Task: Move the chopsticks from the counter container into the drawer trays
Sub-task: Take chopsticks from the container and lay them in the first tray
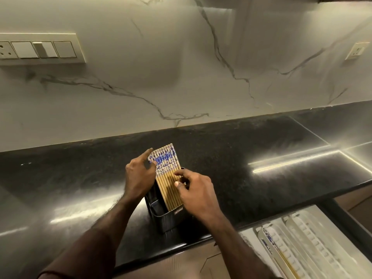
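- The chopsticks [166, 174] stand fanned in the black container [167, 216] near the worktop's [80, 188] front edge.
- The left hand [138, 176] pinches their patterned tops.
- The right hand [196, 195] grasps their shafts.
- The drawer tray [302, 248], lower right, holds one chopstick [275, 250].

Kitchen corner, dim warm light.
White marble-look backsplash [161, 67] with grey veins; switch panel [40, 48] upper left, single socket [357, 50] far right. Black speckled countertop [241, 150] below, glossy, with streaked light reflections. Wood-tone cabinet front [181, 264] under the counter edge.
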Motion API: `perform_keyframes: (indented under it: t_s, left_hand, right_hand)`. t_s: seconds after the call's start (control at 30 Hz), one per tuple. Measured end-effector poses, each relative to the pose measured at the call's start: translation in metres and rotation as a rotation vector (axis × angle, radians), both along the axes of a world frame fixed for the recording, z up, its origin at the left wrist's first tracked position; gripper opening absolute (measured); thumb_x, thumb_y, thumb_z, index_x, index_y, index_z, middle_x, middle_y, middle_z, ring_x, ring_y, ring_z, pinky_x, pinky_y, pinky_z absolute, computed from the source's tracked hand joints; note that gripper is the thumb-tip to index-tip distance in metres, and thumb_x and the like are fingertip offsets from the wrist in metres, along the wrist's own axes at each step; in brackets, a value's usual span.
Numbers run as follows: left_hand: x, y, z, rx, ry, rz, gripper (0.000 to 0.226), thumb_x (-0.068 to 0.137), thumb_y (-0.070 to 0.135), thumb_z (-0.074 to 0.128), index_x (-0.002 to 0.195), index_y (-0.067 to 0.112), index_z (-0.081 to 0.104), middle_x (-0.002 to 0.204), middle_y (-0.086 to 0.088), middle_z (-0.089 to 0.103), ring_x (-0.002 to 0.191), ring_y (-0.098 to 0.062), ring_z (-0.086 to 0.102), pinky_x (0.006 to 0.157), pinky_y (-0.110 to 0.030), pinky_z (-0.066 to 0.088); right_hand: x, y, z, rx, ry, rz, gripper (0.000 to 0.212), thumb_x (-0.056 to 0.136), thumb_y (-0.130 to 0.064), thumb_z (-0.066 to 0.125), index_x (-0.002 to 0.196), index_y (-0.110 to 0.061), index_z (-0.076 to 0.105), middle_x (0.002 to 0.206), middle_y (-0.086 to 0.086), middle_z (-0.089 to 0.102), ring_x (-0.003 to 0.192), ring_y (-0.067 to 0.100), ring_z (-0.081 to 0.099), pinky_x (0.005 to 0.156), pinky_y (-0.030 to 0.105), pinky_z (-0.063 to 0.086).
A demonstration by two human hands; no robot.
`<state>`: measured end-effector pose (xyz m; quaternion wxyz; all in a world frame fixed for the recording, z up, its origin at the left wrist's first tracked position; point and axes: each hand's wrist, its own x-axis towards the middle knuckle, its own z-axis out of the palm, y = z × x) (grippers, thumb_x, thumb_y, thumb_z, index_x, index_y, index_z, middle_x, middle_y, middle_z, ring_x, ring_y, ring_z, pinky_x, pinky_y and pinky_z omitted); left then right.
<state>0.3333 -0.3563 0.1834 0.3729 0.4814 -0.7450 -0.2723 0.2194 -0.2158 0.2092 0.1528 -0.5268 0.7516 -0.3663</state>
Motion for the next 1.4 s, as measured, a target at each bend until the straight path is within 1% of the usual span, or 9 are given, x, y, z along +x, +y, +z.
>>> perform_keyframes:
  t_s: [0.13, 0.27, 0.5, 0.63, 0.77, 0.87, 1.0, 1.17, 1.4]
  left_hand:
    - [-0.005, -0.003, -0.005, 0.008, 0.084, -0.036, 0.045, 0.088, 0.015, 0.069, 0.132, 0.015, 0.057, 0.116, -0.008, 0.069, 0.078, 0.006, 0.06, 0.055, -0.003, 0.048]
    - [-0.007, -0.007, -0.006, -0.001, 0.138, -0.027, 0.04, 0.085, 0.015, 0.072, 0.124, 0.012, 0.062, 0.107, -0.008, 0.072, 0.074, 0.01, 0.059, 0.055, 0.002, 0.045]
    - [-0.002, -0.007, -0.004, 0.0, 0.201, 0.0, 0.037, 0.081, 0.013, 0.075, 0.117, 0.011, 0.066, 0.102, -0.007, 0.074, 0.08, -0.002, 0.067, 0.058, -0.003, 0.049]
    - [0.005, -0.003, 0.003, 0.02, 0.264, -0.018, 0.037, 0.079, 0.011, 0.076, 0.115, 0.01, 0.066, 0.101, -0.01, 0.074, 0.082, -0.009, 0.071, 0.065, -0.019, 0.057]
    - [0.01, 0.005, 0.027, 0.021, 0.345, -0.118, 0.037, 0.078, 0.007, 0.076, 0.113, 0.008, 0.067, 0.099, -0.012, 0.074, 0.086, -0.017, 0.073, 0.073, -0.038, 0.062]
    - [0.01, 0.011, 0.06, -0.003, 0.376, -0.263, 0.036, 0.076, 0.009, 0.077, 0.11, 0.014, 0.069, 0.094, -0.004, 0.075, 0.084, -0.011, 0.074, 0.071, -0.032, 0.062]
    - [0.008, 0.018, 0.108, -0.012, 0.38, -0.433, 0.034, 0.073, 0.01, 0.079, 0.106, 0.016, 0.072, 0.091, 0.002, 0.076, 0.082, -0.01, 0.075, 0.071, -0.029, 0.062]
    - [0.002, 0.03, 0.162, -0.056, 0.458, -0.567, 0.036, 0.067, 0.012, 0.081, 0.101, 0.021, 0.073, 0.089, 0.004, 0.078, 0.082, -0.015, 0.075, 0.073, -0.027, 0.061]
    - [-0.008, 0.038, 0.208, -0.005, 0.491, -0.651, 0.033, 0.072, 0.0, 0.078, 0.099, 0.019, 0.072, 0.084, -0.001, 0.077, 0.074, -0.02, 0.076, 0.064, -0.026, 0.06]
  right_hand:
    - [-0.003, -0.002, -0.002, 0.014, -0.003, -0.017, 0.037, 0.094, -0.026, 0.061, 0.13, -0.029, 0.056, 0.123, -0.008, 0.064, 0.098, -0.002, 0.057, 0.085, 0.018, 0.053]
    - [-0.003, -0.003, -0.003, 0.022, 0.004, -0.019, 0.037, 0.094, -0.026, 0.06, 0.131, -0.029, 0.056, 0.124, -0.007, 0.064, 0.101, 0.0, 0.059, 0.085, 0.018, 0.054]
    - [-0.003, -0.004, -0.004, 0.02, 0.01, -0.017, 0.037, 0.094, -0.027, 0.06, 0.131, -0.029, 0.056, 0.121, -0.009, 0.064, 0.095, -0.003, 0.056, 0.079, 0.01, 0.048]
    - [-0.002, -0.004, -0.004, 0.005, 0.009, -0.009, 0.036, 0.094, -0.027, 0.06, 0.13, -0.029, 0.057, 0.12, -0.008, 0.066, 0.091, -0.005, 0.055, 0.073, 0.005, 0.043]
    - [0.002, -0.005, 0.004, -0.029, -0.03, 0.01, 0.036, 0.094, -0.032, 0.06, 0.13, -0.031, 0.057, 0.118, -0.008, 0.068, 0.101, -0.001, 0.06, 0.091, 0.021, 0.053]
    - [0.006, -0.007, 0.014, -0.066, -0.095, 0.031, 0.041, 0.093, -0.034, 0.062, 0.133, -0.032, 0.054, 0.121, -0.007, 0.068, 0.101, -0.003, 0.062, 0.083, 0.01, 0.049]
    - [0.01, -0.007, 0.032, -0.136, -0.272, 0.049, 0.039, 0.093, -0.033, 0.063, 0.131, -0.031, 0.057, 0.121, -0.006, 0.068, 0.103, -0.004, 0.062, 0.083, 0.011, 0.05]
    - [0.011, -0.003, 0.054, -0.234, -0.393, 0.061, 0.018, 0.093, -0.025, 0.062, 0.11, -0.022, 0.069, 0.098, -0.003, 0.073, 0.091, 0.009, 0.069, 0.085, 0.034, 0.058]
    - [-0.005, 0.022, 0.061, -0.198, -0.653, 0.17, 0.016, 0.094, -0.015, 0.058, 0.106, -0.018, 0.069, 0.097, 0.002, 0.075, 0.092, 0.017, 0.072, 0.084, 0.036, 0.06]
